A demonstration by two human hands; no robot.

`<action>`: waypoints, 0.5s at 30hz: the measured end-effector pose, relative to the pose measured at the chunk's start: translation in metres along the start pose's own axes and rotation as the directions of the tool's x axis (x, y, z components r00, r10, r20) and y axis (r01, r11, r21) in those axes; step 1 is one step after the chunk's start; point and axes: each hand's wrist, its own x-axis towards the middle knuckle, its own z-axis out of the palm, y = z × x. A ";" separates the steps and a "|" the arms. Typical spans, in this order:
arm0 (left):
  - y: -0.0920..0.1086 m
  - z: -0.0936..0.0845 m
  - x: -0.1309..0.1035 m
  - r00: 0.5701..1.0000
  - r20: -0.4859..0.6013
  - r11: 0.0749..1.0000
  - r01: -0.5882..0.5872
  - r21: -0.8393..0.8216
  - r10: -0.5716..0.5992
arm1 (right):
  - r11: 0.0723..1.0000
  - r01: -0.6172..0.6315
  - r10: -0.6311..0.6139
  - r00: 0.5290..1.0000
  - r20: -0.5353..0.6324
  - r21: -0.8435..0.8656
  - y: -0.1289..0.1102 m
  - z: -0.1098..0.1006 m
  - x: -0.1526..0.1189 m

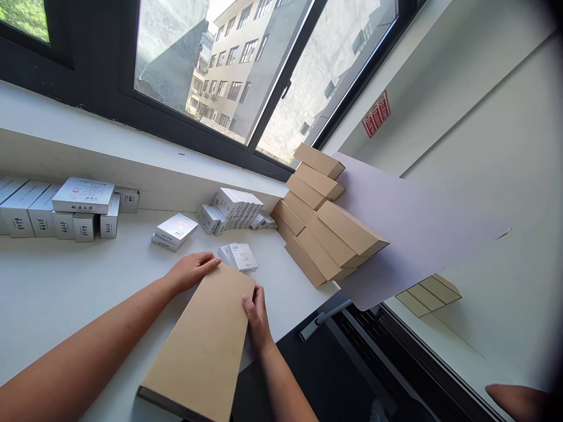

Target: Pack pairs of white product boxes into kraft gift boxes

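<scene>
Our fingers hold the brown box [202, 340] by its far end, left hand [193, 269] at one corner, right hand [258, 316] along the right side, its long axis slanting toward us over the desk's [114, 275] near edge.

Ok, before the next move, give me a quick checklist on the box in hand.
1. Left hand on box: ok, at its far left corner.
2. Right hand on box: ok, thumb on top by the right edge.
3. Gap to brown stack: ok, it stands apart, to the right.
4. Room past the far end: not ok, small white boxes sit just beyond.
5. Box resting on table: cannot tell, underside hidden.
</scene>
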 end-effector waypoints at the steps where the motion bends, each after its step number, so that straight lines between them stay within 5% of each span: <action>1: -0.001 0.001 0.000 1.000 0.022 1.000 0.005 -0.019 -0.005 | 1.000 -0.008 0.008 1.000 -0.006 -0.006 0.002 0.000 -0.003; 15: -0.010 0.023 0.009 0.999 0.048 0.999 0.015 -0.033 -0.013 | 0.996 -0.024 0.020 0.999 -0.040 -0.082 0.010 -0.003 -0.016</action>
